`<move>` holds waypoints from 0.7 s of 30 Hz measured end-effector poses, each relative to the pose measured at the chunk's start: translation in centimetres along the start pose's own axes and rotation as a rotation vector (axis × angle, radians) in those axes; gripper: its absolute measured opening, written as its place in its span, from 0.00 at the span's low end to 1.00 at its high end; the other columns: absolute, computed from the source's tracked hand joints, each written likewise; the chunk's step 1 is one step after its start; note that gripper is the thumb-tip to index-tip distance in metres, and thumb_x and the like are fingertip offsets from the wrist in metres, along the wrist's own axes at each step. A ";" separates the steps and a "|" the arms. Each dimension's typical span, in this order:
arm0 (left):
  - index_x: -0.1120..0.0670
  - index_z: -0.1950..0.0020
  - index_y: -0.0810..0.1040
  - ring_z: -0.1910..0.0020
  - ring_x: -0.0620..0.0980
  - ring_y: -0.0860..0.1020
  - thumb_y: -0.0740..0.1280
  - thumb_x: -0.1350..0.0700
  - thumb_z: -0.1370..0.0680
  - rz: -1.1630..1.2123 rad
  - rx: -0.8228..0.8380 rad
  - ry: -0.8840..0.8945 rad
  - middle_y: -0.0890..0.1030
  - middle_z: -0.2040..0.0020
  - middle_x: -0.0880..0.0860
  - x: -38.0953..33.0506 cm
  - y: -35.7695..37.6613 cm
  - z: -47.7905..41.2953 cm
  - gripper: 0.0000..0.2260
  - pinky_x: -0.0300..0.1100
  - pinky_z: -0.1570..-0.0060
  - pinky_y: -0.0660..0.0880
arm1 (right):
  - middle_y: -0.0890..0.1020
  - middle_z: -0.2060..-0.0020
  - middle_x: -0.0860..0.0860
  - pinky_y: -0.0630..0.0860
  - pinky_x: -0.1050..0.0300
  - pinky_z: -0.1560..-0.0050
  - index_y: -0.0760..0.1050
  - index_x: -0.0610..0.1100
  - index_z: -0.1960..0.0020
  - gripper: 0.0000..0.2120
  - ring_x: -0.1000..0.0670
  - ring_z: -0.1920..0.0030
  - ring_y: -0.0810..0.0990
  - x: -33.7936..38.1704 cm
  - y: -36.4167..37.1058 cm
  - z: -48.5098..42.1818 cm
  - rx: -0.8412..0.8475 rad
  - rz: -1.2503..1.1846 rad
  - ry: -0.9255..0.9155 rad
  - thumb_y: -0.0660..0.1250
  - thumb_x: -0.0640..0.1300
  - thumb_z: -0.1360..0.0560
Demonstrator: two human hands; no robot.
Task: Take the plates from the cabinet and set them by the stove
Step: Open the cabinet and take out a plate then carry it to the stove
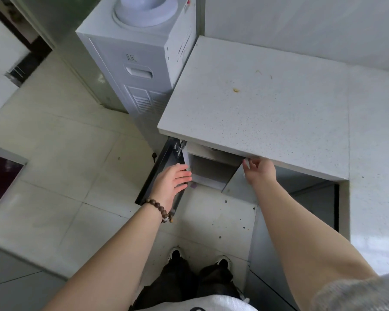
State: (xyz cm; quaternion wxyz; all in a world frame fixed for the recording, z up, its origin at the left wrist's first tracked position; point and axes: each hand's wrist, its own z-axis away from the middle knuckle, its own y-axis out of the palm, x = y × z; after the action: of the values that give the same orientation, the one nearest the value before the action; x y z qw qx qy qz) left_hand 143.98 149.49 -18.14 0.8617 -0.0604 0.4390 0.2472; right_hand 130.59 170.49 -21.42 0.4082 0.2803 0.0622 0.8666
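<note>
Here the left hand [172, 182] rests flat, fingers apart, on the dark door [160, 173]; the right hand [259, 170] curls its fingers on the other door's [239, 180] top edge. Beyond both, the cabinet [211, 169] gapes under the speckled stone surface [256, 104]. No plates show. Likely stiff, heavy, slick, breakable: grip the stack's rims.

Bright, even daylight; the countertop [267, 104] looks washed-out, the cabinet interior [211, 171] shadowed (wide-angle edges bend, slightly soft).

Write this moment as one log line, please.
stage: opening cabinet | left hand: open, on dark cabinet door | right hand: at grey door's top edge | plates: none visible
</note>
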 end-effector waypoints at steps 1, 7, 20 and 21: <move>0.56 0.43 0.79 0.48 0.51 0.83 0.58 0.52 0.18 -0.002 -0.002 -0.001 0.84 0.48 0.55 0.0 -0.2 0.1 0.13 0.44 0.48 0.77 | 0.75 0.49 0.42 0.77 0.48 0.39 0.72 0.36 0.52 0.10 0.45 0.44 0.78 -0.1 -0.1 0.0 0.007 -0.054 0.014 0.54 0.26 0.24; 0.56 0.42 0.79 0.49 0.49 0.84 0.59 0.51 0.18 -0.021 0.011 -0.011 0.85 0.49 0.54 0.3 -0.7 0.6 0.13 0.43 0.49 0.78 | 0.68 0.30 0.37 0.71 0.46 0.32 0.65 0.33 0.31 0.25 0.41 0.28 0.68 -0.7 -0.8 0.7 0.084 -0.181 0.029 0.45 0.24 0.25; 0.59 0.41 0.78 0.47 0.54 0.83 0.60 0.52 0.18 -0.112 0.181 -0.063 0.83 0.47 0.58 1.2 4.3 2.2 0.14 0.48 0.44 0.78 | 0.76 0.56 0.41 0.72 0.48 0.32 0.72 0.38 0.45 0.18 0.42 0.38 0.78 -3.1 -9.0 5.0 0.029 0.022 -0.015 0.48 0.27 0.26; 0.59 0.41 0.78 0.47 0.54 0.82 0.59 0.52 0.18 -0.125 0.202 -0.068 0.83 0.47 0.58 1.3 5.0 2.4 0.14 0.48 0.43 0.77 | 0.76 0.57 0.41 0.72 0.48 0.32 0.72 0.36 0.43 0.19 0.41 0.38 0.78 -3.2 -9.6 5.2 0.020 0.033 -0.020 0.48 0.27 0.26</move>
State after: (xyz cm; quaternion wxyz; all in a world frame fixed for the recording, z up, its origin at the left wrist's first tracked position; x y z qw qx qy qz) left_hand 143.96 155.04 -17.14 0.8914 0.0079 0.4277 0.1496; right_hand 141.47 173.87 -21.73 0.3918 0.2938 0.0620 0.8697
